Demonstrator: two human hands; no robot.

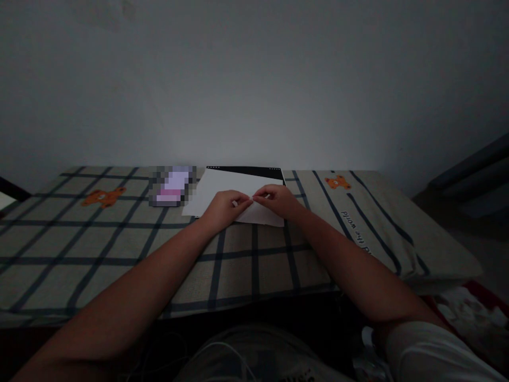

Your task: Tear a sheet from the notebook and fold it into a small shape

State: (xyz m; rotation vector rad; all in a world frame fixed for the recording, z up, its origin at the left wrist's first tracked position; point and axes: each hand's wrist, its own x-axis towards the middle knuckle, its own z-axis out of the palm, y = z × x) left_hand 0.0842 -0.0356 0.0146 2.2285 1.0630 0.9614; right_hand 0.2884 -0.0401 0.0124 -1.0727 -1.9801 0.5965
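Note:
A white sheet of paper lies on a dark flat pad, whose black upper part shows a row of small white marks at each end of its far edge. Over the paper, my left hand comes in from the left with thumb and forefinger pinched together. My right hand is pinched the same way, its fingertips almost meeting the left ones. A tiny pale bit seems to sit between the fingertips, too small to make out.
Left of the paper lies a phone, its screen blurred out. A checked tablecloth with bear patterns covers the table, which stands against a grey wall. Low at the right is a red container with crumpled white stuff.

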